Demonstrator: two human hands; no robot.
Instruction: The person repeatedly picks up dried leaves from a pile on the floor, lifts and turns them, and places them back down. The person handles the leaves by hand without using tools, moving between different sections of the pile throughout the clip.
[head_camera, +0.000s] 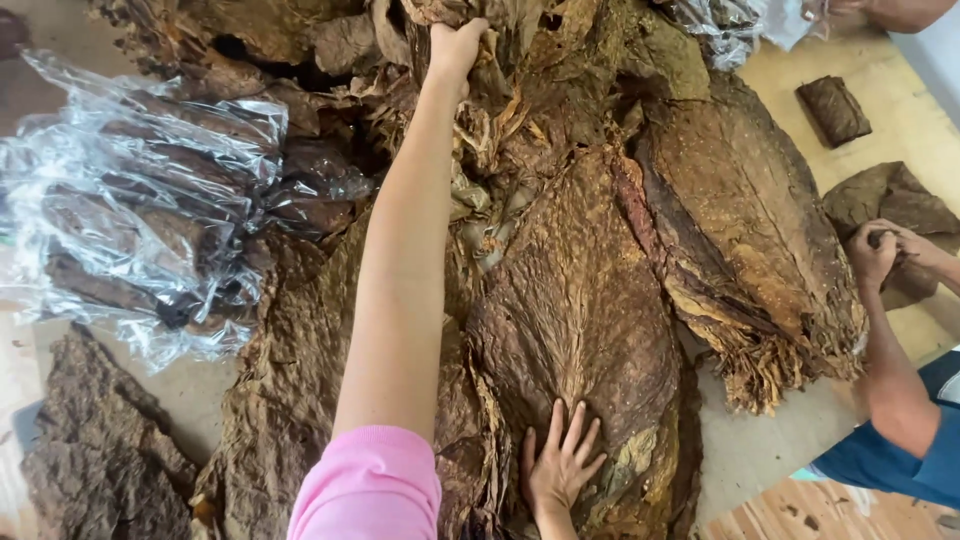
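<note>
Nearest the camera, the right hand lies flat with its fingers spread on the near end of a big brown dried leaf, its grip fully open and closed on nothing, only pressing down. That leaf sits on top of the leaf heap, which covers the middle of the worktop.

Far across the heap, the left hand has its grip closed on a crumpled leaf bunch at the far edge. The left arm is stretched nearly straight, its pink sleeve near the camera.

To do this well, I judge the flat palm should stay firmly planted so the pile does not slide. The far pull should be slow and follow the veins, since such brittle leaves tear easily.

At the left lies a clear plastic bag of leaves. At the right, another person's hands work on 1 small leaf.
</note>
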